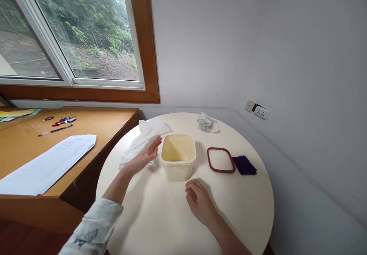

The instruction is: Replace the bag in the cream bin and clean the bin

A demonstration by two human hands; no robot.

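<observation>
A cream plastic bin [178, 167] stands upright near the middle of the round table, its open top showing a bare inside. My left hand [149, 150] is raised beside the bin's left wall, fingers stretched out and holding nothing. Partly behind that hand lies a crumpled, translucent white plastic bag [140, 138]. Just in front of the bin, to the right, my right hand [199, 201] rests loosely curled over the table, a gap between thumb and fingers and no object visible in it. Right of the bin lie a brown rounded-square frame [210, 160] and a folded dark purple cloth [244, 165].
A crumpled grey-white bundle [207, 123] sits at the back of the white round table [160, 216]. On the left, a wooden desk [94, 121] carries paper sheets [54, 163], a pen [55, 130] and keys [64, 121]. Wall sockets [261, 112] are on the right.
</observation>
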